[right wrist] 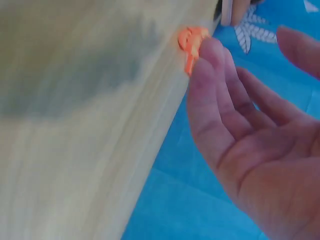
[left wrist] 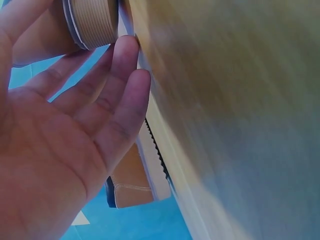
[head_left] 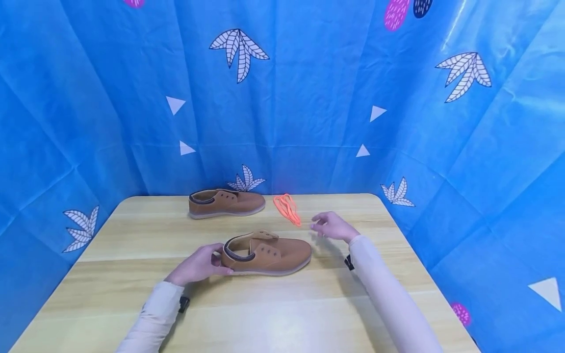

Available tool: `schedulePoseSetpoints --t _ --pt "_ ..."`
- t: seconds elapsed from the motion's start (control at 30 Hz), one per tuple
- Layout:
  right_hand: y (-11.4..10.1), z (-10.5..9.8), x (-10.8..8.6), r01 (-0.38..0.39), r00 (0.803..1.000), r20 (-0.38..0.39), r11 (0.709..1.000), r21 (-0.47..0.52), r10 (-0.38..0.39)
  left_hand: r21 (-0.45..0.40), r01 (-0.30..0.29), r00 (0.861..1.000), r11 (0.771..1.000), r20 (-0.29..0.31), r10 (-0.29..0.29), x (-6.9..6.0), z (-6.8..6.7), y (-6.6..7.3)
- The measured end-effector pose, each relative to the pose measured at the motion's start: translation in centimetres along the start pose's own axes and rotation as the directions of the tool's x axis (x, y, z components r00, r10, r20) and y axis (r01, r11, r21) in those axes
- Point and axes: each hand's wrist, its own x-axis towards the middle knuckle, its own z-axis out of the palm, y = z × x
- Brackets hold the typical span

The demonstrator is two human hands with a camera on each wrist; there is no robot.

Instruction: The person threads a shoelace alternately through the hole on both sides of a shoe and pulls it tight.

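A brown lace-up shoe (head_left: 282, 252) without laces lies on the wooden table, toe to the right and its tongue lifted. My left hand (head_left: 200, 264) holds its heel, thumb on the near side and fingers toward the far side. In the left wrist view the ribbed heel (left wrist: 95, 22) shows between thumb and fingers of the left hand (left wrist: 65, 125). My right hand (head_left: 333, 225) hovers beyond the toe with relaxed, slightly bent fingers, holding nothing. Just left of its fingertips lies a looped bundle of orange shoelaces (head_left: 288, 210), apart from the hand (right wrist: 250, 130).
A matching brown shoe (head_left: 227, 203) without laces stands at the table's back edge, toe to the right. Blue patterned curtains (head_left: 282, 108) hang behind the wooden table (head_left: 273, 314) and on both sides.
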Motion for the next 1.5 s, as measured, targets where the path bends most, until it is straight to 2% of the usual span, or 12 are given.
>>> schedulePoseSetpoints --t 0.2,0.37,0.5,0.7,0.93,1.3,1.4,1.5 --pt "-0.8 -0.5 3.2 -0.078 0.992 -0.096 0.995 0.068 0.084 -0.017 -0.002 1.000 1.000 0.007 0.002 -0.1 -0.1 -0.3" --pt "-1.1 0.0 5.2 -0.134 0.981 -0.135 0.990 0.042 0.138 -0.030 -0.009 1.000 1.000 0.019 0.010 -0.1 -0.1 -0.5" --pt "-0.7 0.6 6.9 -0.191 0.964 -0.182 0.981 0.044 0.195 -0.056 -0.030 0.999 0.998 0.028 0.031 -0.1 0.1 -0.7" --pt "-0.3 2.0 9.1 -0.257 0.945 -0.192 0.964 0.072 0.266 -0.059 -0.033 0.999 0.998 0.020 0.035 -0.4 0.0 -0.7" --pt "-0.5 2.8 9.7 -0.290 0.942 -0.183 0.956 -0.028 0.281 -0.073 -0.037 0.999 0.997 0.029 0.039 -0.3 0.1 -0.9" --pt "0.0 3.7 10.1 -0.302 0.939 -0.185 0.953 -0.038 0.290 -0.066 -0.012 1.000 0.998 0.016 0.013 -0.3 0.3 -0.8" --pt "0.4 3.6 10.3 -0.289 0.942 -0.185 0.957 -0.019 0.281 -0.065 -0.014 1.000 0.998 0.012 0.015 -0.2 0.3 -0.8" --pt "0.3 3.4 10.3 -0.283 0.942 -0.160 0.954 0.098 0.295 -0.064 -0.012 1.000 0.998 0.010 0.013 -0.1 0.3 -0.9"
